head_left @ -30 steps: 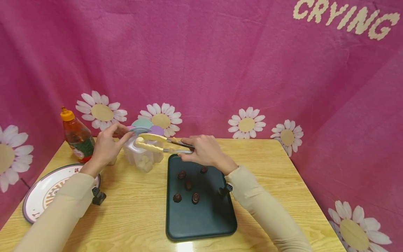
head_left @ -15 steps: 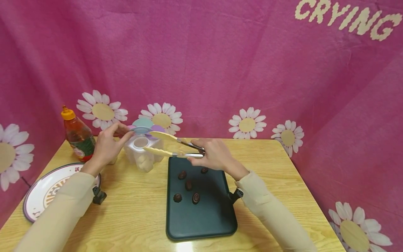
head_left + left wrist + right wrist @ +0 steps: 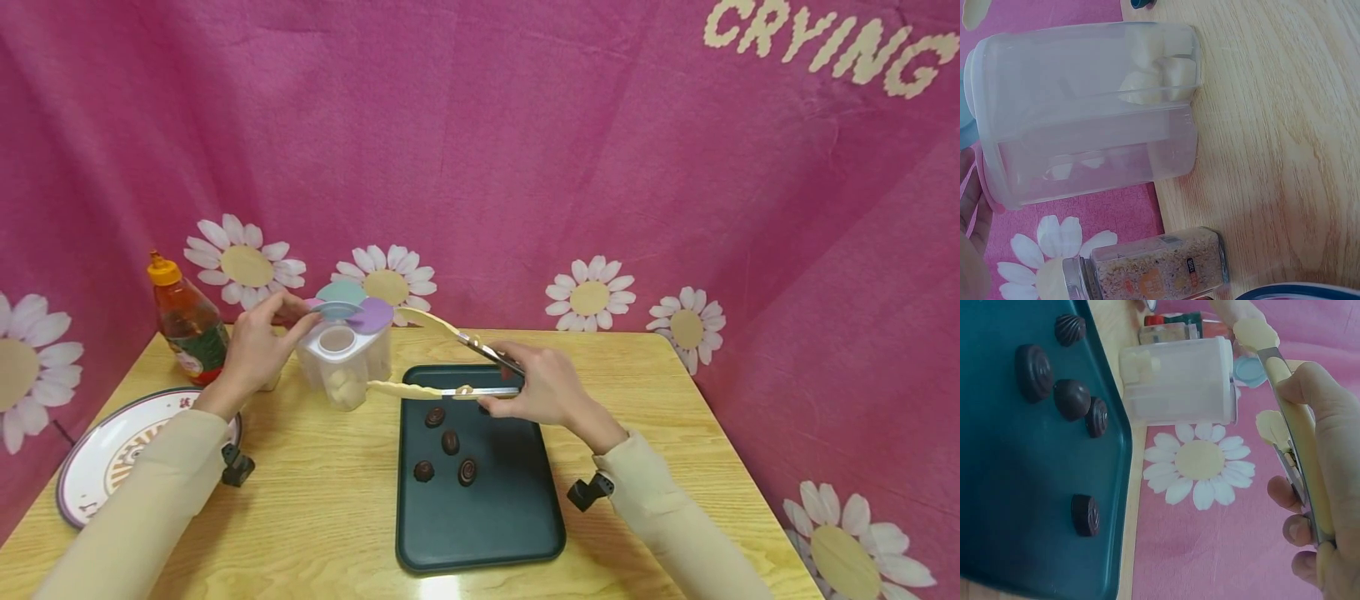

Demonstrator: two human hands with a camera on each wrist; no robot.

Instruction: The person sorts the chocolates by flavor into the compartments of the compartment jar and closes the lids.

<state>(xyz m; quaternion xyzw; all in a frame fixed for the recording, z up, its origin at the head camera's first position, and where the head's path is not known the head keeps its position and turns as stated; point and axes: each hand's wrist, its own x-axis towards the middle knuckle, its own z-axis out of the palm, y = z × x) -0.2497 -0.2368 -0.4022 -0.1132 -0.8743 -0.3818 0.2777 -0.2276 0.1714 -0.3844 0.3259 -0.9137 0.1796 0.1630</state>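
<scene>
Above tray (image 3: 480,517), right hand (image 3: 543,392) grips spread tongs (image 3: 442,367).

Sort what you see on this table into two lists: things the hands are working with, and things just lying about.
In use:
tongs, gripped by right hand
clear container, its lid flap held by left hand
chocolates
dark tray

Lying about:
sauce bottle
patterned plate
seasoning jar

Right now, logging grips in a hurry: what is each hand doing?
Left hand: pinches the round blue flip lid of the clear plastic container.
Right hand: grips cream-tipped metal tongs.
</scene>
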